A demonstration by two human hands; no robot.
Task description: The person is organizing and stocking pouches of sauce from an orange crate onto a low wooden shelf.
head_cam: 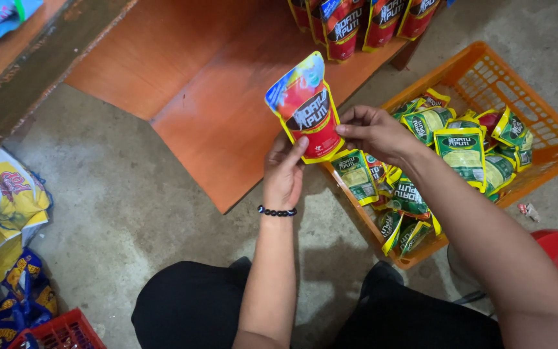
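— Where is the red pouch [306, 110]?

— Held up in both hands, above the edge of the orange shelf board [227, 116] and just left of the orange basket [550, 139]. It is a flat stand-up pouch, red with a yellow border and a blue top corner, tilted a little to the left.

— What lies around it?

— The basket sits on the concrete floor [117, 200] to the right, filled with green and yellow pouches [461, 148] lying in a loose heap, a few red ones among them. At the far end of the shelf board stands a row of red pouches [363, 22] of the same kind. On the left edge lie yellow bags [1, 207], with a small red crate [66, 333] at the bottom corner. A red plastic thing shows at the right edge, too cut off to name. Nothing stands between the hands and the held pouch.

— And the fingers?

— The left hand [283, 174] grips the pouch's lower edge, thumb on the front, fingers closed behind. The right hand [376, 132] pinches the pouch's right side, fingertips curled onto its edge.

— How are the arms set?

— The left forearm rises straight up from the lap, a black bead bracelet [277, 211] at the wrist. The right arm comes in from the lower right, crossing over the near corner of the basket, wrist bent inward.
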